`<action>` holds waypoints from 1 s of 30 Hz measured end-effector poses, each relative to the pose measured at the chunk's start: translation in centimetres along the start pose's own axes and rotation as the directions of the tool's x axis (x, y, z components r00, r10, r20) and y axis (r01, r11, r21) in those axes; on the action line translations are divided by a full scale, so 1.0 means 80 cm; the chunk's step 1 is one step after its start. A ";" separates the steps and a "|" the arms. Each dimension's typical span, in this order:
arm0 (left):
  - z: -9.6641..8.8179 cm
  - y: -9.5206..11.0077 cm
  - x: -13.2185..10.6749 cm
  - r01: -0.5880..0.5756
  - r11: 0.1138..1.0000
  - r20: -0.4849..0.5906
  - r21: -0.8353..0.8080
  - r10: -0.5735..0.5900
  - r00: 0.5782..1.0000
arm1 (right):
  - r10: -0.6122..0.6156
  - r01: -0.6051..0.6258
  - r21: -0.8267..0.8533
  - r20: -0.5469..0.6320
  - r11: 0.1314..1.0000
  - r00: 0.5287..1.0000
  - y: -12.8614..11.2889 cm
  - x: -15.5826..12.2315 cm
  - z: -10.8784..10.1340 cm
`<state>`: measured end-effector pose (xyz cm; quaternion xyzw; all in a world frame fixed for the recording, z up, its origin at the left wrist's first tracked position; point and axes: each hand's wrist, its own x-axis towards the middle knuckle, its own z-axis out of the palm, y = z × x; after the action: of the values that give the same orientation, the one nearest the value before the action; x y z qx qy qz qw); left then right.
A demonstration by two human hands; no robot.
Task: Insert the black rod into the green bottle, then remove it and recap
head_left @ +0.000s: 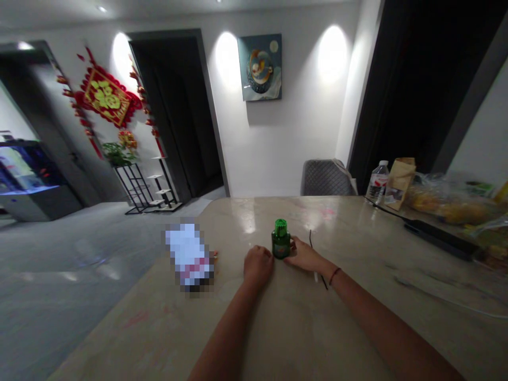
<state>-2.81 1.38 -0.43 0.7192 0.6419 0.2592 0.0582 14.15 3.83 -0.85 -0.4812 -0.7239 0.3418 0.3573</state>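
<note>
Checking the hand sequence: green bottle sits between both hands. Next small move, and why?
Probably close the right hand around the green bottle. The bottle stands upright and nothing holds it yet, the right hand lies open at its side, and the left hand sits just beside it, placed to steady it.

Bottle [281,241] between left hand [257,266] and right hand [304,255]

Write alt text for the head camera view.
A left hand and a right hand sit on either side of a small green bottle on a pale table. A blurred object lies to the left; a water bottle and paper bag stand far right.
</note>
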 end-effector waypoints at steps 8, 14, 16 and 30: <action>-0.003 0.000 -0.001 0.034 0.999 -0.016 0.020 -0.034 0.999 | -0.074 0.059 -0.246 -0.055 0.968 0.996 -0.011 -0.001 0.008; -0.003 0.000 -0.004 0.013 1.000 0.003 0.022 -0.013 1.000 | -0.055 0.024 -0.307 -0.093 0.951 0.994 -0.006 0.013 0.015; -0.004 0.000 -0.004 0.010 1.000 0.005 0.030 -0.011 1.000 | -0.016 -0.045 -0.342 -0.174 0.938 0.985 -0.001 0.019 0.018; -0.009 0.009 -0.007 0.032 0.991 0.199 0.129 -0.057 0.978 | 0.088 -0.289 -0.542 -0.366 0.789 0.927 -0.006 -0.023 -0.036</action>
<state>-2.52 0.51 0.29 0.7296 0.6636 0.1426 0.0840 16.88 2.36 0.69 -0.6874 -0.6730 0.0530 0.2678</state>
